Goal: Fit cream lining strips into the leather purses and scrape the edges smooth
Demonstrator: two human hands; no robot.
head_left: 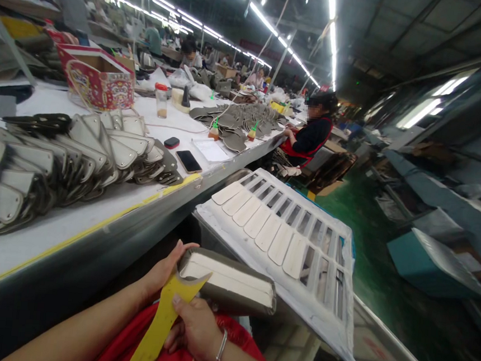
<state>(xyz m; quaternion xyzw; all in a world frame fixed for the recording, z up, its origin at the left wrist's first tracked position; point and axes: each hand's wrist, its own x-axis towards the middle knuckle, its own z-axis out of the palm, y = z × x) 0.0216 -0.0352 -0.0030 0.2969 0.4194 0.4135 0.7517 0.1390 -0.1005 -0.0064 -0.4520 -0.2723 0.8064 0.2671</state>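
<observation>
A thick block with a dark grey-green cover and white inner layers lies above my lap. My left hand is at its left end, fingers along the upper corner and partly hidden behind the yellow piece. In front of the block, my right hand grips a flat, curved yellow piece, thumb on its face. The piece's pointed tip overlaps the block's near side. Beyond the block, a white slatted rack carries a row of pale rounded strips.
Stacked grey-white pieces cover the left of the white table. Farther along are a phone, a red patterned box and dark cut pieces. A person in dark clothing sits beyond the rack.
</observation>
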